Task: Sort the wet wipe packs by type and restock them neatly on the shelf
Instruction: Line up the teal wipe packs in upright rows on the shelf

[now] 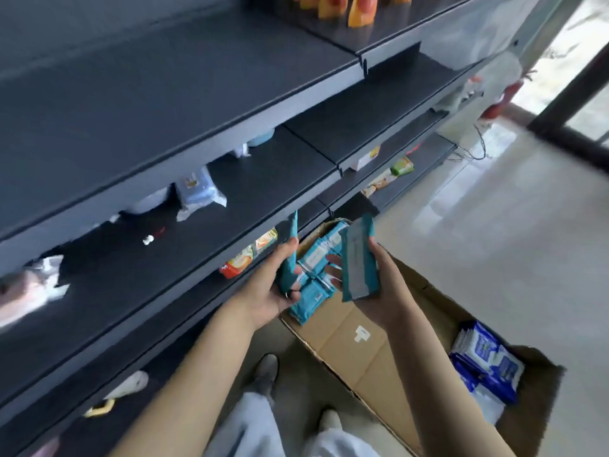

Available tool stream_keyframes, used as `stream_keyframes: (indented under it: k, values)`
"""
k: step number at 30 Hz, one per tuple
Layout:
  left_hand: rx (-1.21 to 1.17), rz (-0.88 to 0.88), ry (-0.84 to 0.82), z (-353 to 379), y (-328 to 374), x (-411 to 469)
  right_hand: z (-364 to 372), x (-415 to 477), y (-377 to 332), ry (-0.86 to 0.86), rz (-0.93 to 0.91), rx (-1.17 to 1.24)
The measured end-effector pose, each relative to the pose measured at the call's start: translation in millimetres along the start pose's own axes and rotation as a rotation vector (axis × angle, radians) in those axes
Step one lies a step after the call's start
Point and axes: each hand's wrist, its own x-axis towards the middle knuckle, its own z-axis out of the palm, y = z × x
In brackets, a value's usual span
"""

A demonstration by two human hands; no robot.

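While the cardboard box [362, 341] sits open below, the left hand [273, 285] fingers clamp one teal wet wipe pack [290, 258] edge-on; the right hand [379, 291] grips another teal pack [357, 262], white-striped, above the box's far end.

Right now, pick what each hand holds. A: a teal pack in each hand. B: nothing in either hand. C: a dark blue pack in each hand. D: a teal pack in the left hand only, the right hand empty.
A: the left hand grips one teal pack on edge and the right hand holds another teal pack above the box.
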Motion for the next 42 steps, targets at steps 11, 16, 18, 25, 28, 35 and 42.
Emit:
stream_keyframes:
  k: [11, 16, 18, 25, 28, 35, 42]
  values:
    - [-0.427, 0.357, 0.037, -22, -27, -154, 76, -61, -2, -0.291, -0.078, -0.337]
    - [-0.462, 0.554, 0.143, -68, -24, -231, 149, -80, 33, -0.509, -0.054, -0.480]
    - [-0.444, 0.616, 0.235, -94, -22, -262, 180, -90, 54, -0.590, -0.038, -0.528]
    - [-0.303, 0.703, 0.552, -212, -23, -384, 303, -123, 161, -0.683, -0.083, -0.579]
    - [-0.232, 0.786, 0.668, -255, -24, -426, 346, -131, 206, -0.700, -0.061, -0.548]
    - [-0.131, 0.818, 0.869, -324, -9, -487, 422, -145, 259, -0.726, -0.065, -0.531]
    - [-0.162, 0.910, 0.967, -383, 48, -491, 510, -102, 289, -0.633, -0.223, -0.596]
